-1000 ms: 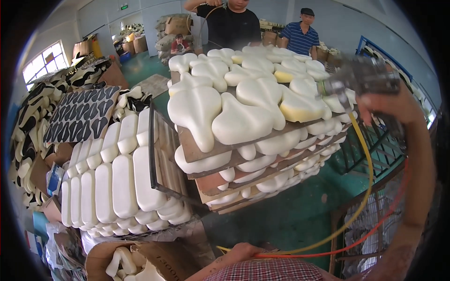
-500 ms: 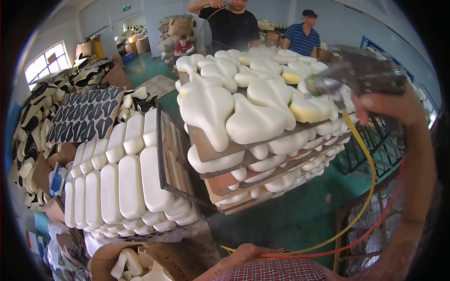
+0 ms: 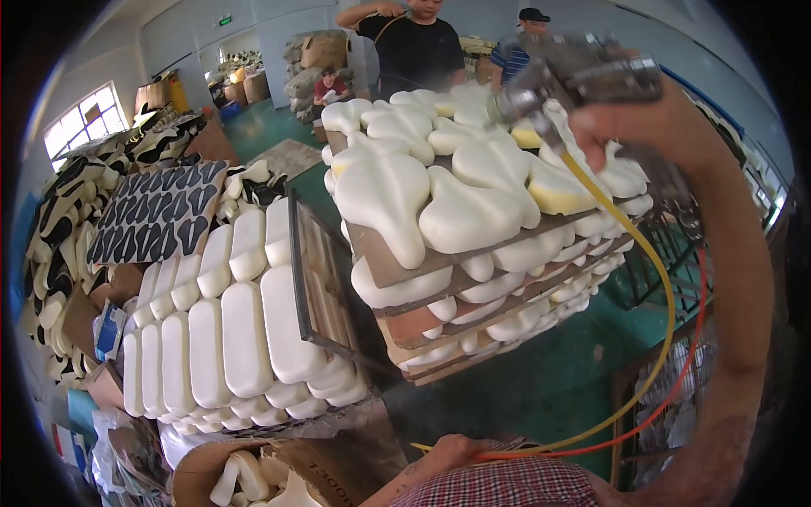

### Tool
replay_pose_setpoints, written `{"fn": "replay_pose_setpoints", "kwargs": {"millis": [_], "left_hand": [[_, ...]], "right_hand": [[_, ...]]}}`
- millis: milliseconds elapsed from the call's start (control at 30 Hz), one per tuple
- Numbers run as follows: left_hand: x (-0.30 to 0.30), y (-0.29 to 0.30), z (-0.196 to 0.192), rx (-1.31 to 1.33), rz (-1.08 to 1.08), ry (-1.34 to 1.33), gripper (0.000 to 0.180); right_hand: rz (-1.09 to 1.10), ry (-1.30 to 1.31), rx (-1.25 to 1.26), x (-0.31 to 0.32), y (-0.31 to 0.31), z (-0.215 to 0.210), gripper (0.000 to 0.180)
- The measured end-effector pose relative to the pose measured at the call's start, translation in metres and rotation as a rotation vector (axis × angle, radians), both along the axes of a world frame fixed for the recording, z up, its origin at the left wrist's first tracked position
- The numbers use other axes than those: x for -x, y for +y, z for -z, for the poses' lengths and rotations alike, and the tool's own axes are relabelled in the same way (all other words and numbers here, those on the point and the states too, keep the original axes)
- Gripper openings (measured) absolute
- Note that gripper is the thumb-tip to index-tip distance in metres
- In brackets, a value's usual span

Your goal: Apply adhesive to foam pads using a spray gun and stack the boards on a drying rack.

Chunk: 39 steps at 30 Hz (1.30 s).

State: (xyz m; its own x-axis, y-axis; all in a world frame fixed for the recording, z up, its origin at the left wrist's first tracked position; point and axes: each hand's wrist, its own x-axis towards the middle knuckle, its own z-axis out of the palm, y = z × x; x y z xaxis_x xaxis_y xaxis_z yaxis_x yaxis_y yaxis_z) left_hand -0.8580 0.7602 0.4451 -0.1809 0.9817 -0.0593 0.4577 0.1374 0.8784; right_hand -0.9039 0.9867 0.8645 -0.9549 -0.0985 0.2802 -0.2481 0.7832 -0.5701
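Note:
My right hand (image 3: 621, 131) is raised at the right, its fingers wrapped round a metal spray gun (image 3: 583, 74). The gun's nozzle points left across white saddle-shaped foam pads (image 3: 481, 203), without touching the near ones. Some pads show yellow patches. They lie on the top board (image 3: 384, 262) of a stack with more pads between its layers. A yellow hose (image 3: 663, 279) hangs from the gun and loops down to my left hand (image 3: 452, 456). Near my waist, that hand is closed round the yellow hose and a red hose (image 3: 608, 449).
Rows of long white foam blocks (image 3: 241, 338) stand left of the stack, beside a dark-edged frame (image 3: 296, 270). A cardboard box (image 3: 338, 469) of foam pieces sits at the front. Across the stack, a co-worker in black (image 3: 418, 51) raises a hose. A metal rack (image 3: 676, 262) stands right.
My right hand has swung left with the spray gun, over the pads. The gun now partly hides the person in the striped shirt. My left hand stays on the hoses; the view shifts slightly.

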Motion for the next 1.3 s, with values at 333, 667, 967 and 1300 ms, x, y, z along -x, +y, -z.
{"fn": "replay_pose_setpoints", "kwargs": {"millis": [333,667,967,1300], "left_hand": [[-0.007,0.000,0.004,-0.053,-0.066,-0.027,0.029],[-0.008,0.034,-0.013,-0.064,-0.006,-0.036,0.028],[-0.016,0.120,-0.013,0.060,0.153,-0.021,0.031],[-0.027,0.246,-0.047,0.216,0.285,0.004,0.040]], "right_hand": [[0.016,-0.129,0.026,-0.046,0.004,0.014,0.028],[0.265,0.079,0.025,-0.068,0.061,0.008,0.017],[0.319,-0.006,0.173,-0.129,0.169,0.027,0.024],[0.376,0.053,0.958,-0.289,0.378,0.301,0.057]]}}
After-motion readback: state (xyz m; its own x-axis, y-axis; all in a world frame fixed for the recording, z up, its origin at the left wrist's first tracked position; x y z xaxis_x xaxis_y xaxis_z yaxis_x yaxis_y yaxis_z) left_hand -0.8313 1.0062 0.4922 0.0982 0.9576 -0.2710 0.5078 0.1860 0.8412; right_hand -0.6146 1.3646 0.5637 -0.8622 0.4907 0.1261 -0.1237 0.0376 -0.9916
